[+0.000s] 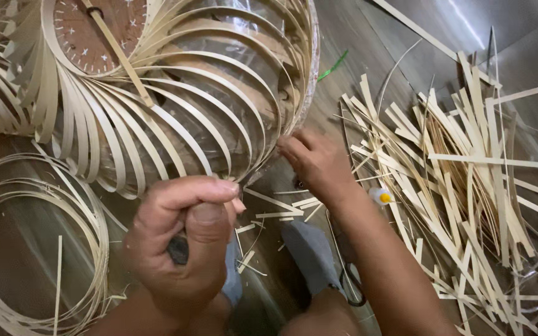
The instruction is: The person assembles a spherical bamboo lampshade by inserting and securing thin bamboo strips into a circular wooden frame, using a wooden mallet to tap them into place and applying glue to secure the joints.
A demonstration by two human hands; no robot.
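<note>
A dark tool handle (pixel 178 249) is gripped in the closed left hand (pixel 182 242), just below the woven bamboo lampshade (pixel 175 106). The shade's lower right rim is pinched by the fingertips of the right hand (pixel 316 162). Loose bamboo strips (pixel 462 180) are piled right of the shade, coiled strips (pixel 32 249) below its left.

No packages, labels, signs or screens visible.
</note>
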